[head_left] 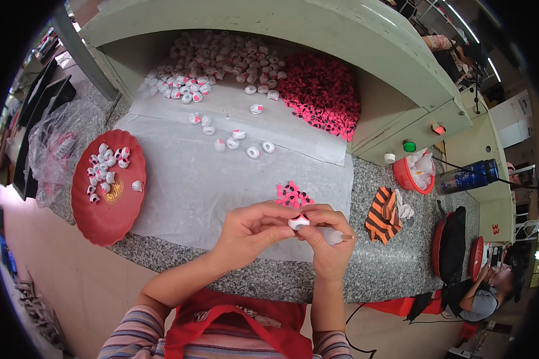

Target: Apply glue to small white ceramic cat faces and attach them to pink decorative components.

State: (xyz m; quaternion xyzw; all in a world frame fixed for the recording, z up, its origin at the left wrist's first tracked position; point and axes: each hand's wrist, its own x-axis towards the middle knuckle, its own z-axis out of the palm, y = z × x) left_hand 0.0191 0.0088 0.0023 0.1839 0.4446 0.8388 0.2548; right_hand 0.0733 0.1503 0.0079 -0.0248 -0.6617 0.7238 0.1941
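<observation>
Fingers (281, 224) of both hands are pinched on a small white cap (298, 222); looks light, rigid, best gripped by its rim, pink pieces (293, 195) at 12 o'clock.

Both hands (284, 230) pinch a small white piece (298, 221) above the granite counter (377, 263).

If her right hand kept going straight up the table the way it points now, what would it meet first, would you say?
Probably the small pile of pink pieces just beyond the right hand; depth is unclear.

Speckled granite counter (395, 263), pale green shelf unit (317, 30), beige floor (72, 281)
</observation>
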